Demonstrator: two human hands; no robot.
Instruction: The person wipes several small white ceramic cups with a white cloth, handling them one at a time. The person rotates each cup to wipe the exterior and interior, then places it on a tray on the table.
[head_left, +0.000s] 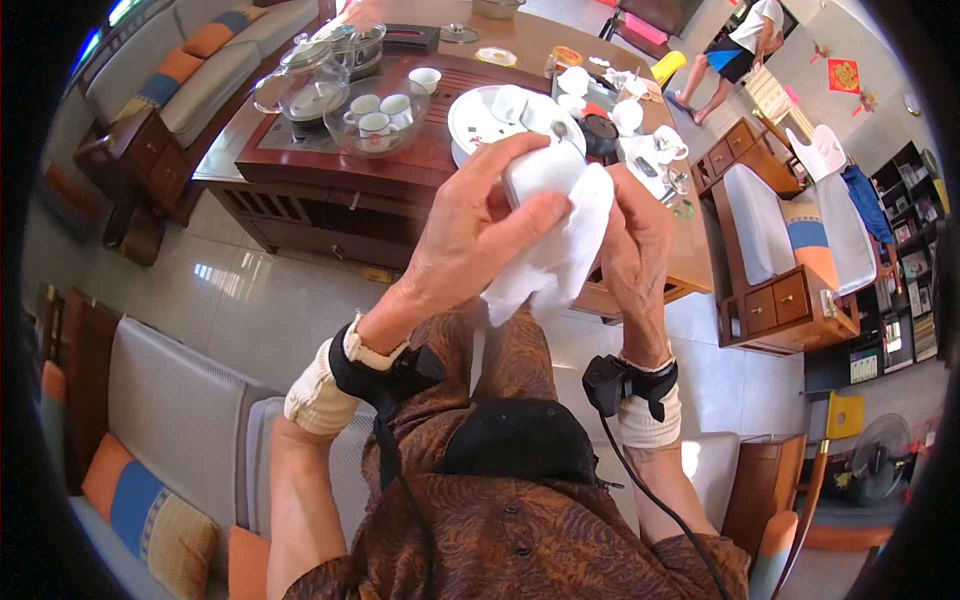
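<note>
My left hand (476, 225) grips a white porcelain vessel (541, 171), thumb in front and fingers behind; its exact kind is partly hidden. A white cloth (559, 247) covers the vessel's right side and hangs below it. With curled fingers, my right hand (641, 225) holds the cloth against the vessel. Just beyond my hands is a round white tea tray (472, 120) bearing white cups (510, 103). A dark teapot (600, 135) stands right of that tray. To the left, a clear glass bowl (341, 135) contains several white cups (367, 105).
The wooden tea table (300, 161) spans the space before me. A glass kettle (300, 79) stands at its left, and several white pieces (626, 116) crowd its right. Behind me is a grey cushioned sofa (172, 382). A person (739, 52) stands at the far right.
</note>
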